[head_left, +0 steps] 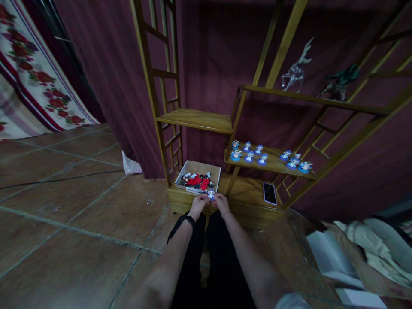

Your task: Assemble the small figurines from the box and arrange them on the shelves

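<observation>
Between my two hands is a small white and purple-blue figurine [211, 194]. My left hand [200, 203] pinches it from the left, and my right hand [221, 201] has its fingers closed on the right side. Both hands are just in front of an open white cardboard box [212, 171], which stands on the low shelf and holds a heap of red, black and white figures [196, 180]. Several similar figurines on round bases stand on the middle shelf, a left group [249, 156] and a right group [292, 162].
A dark-screened phone [269, 193] lies on the low wooden shelf [244, 191]. Higher up stand a clear deer ornament [293, 75] and a dark green statuette [341, 83]. White boxes [333, 257] lie on the floor at right. A black cable [64, 179] crosses the tiles at left.
</observation>
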Available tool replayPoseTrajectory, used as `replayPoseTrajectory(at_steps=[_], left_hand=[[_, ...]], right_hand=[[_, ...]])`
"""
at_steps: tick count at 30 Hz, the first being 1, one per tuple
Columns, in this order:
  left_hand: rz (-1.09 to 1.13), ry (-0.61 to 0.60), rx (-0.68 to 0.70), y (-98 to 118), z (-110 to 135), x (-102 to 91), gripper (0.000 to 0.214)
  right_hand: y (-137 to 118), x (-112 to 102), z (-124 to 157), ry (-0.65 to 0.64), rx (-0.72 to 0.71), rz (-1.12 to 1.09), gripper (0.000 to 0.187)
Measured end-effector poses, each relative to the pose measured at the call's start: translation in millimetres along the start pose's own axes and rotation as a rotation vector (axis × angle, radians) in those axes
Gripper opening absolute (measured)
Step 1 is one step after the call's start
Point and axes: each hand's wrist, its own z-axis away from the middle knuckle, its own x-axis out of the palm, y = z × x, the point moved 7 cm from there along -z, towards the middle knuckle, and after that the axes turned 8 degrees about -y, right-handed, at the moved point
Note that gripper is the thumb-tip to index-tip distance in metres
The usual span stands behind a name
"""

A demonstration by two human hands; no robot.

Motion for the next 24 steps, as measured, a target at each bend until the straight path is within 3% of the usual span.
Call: replayPoseTrajectory(at_steps=[6,24], left_hand=[[0.024,-0.014,0.042,2,0,-0.4,0.03],[0.058,-0.013,0.055,0,-3,0.5,0.031]], right_hand=[[-3,3,1,-0.016,-0.02,-0.033,0.021],[-6,12,1,-0.04,0.012,0.018,0.025]])
